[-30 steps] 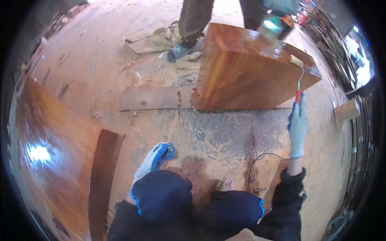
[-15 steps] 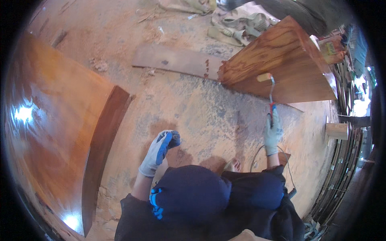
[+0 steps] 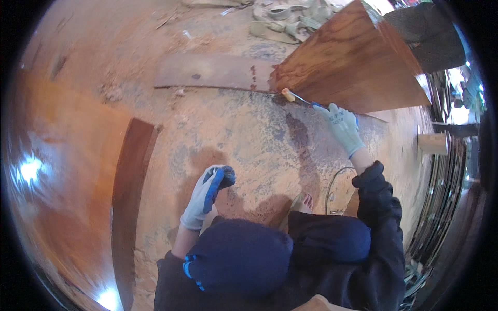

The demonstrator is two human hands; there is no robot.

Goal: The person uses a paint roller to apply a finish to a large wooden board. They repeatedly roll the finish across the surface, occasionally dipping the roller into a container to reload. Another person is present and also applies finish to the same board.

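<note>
My right hand (image 3: 343, 129), in a pale knit glove, grips the handle of a small paint roller (image 3: 288, 95). Its yellowish sleeve is at the low left corner of a brown wood-grain panel (image 3: 342, 57), beside the panel's bottom edge; whether it touches is unclear. The panel stands tilted on the right, with a wet-looking, darker stained face. My left hand (image 3: 208, 194), gloved in grey and blue, is raised above my left knee with its fingers curled closed. What they hold, if anything, is hidden.
A glossy orange-brown panel (image 3: 72, 181) with a dark edge fills the left. A flat board (image 3: 212, 72) lies on the stained floor, reaching the standing panel. Crumpled cloth (image 3: 293, 20) lies behind. Stacked thin boards (image 3: 438, 207) and a wooden block (image 3: 432, 143) are at the right. A thin cable (image 3: 328, 194) curves beside my right leg.
My right hand has moved forward and left, bringing the roller from the panel's face down to its lower left corner. My left hand stays closed in nearly the same place.
</note>
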